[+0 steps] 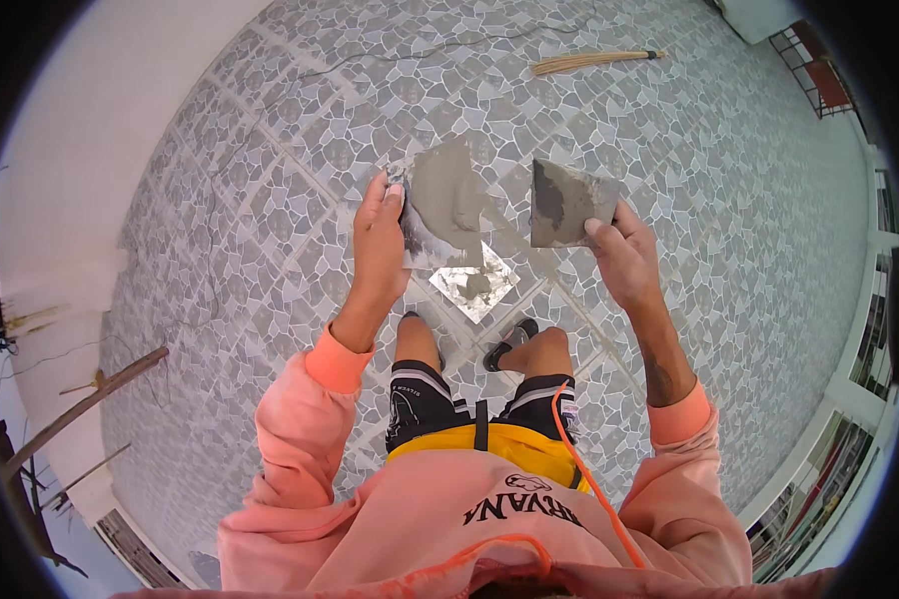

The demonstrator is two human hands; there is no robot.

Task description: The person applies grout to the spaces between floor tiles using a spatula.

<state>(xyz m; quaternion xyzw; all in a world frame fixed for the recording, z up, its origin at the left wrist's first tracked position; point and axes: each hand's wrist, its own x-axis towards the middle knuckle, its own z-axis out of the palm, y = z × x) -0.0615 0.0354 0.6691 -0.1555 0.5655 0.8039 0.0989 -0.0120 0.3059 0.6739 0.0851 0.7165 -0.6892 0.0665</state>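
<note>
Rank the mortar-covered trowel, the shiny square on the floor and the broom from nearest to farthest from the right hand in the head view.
1. Mortar-covered trowel: gripped in the right hand.
2. Shiny square: on the floor, to the hand's left.
3. Broom: far off at the picture's top.

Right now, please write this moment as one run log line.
left hand: holds mortar-loaded plate | right hand: holds trowel blade | below: square metal sheet on tiled floor | broom behind

Flat grey metal plate carries wet, matt grey mortar; right-hand metal trowel blade is smeared; floor tiles look matt.
</note>
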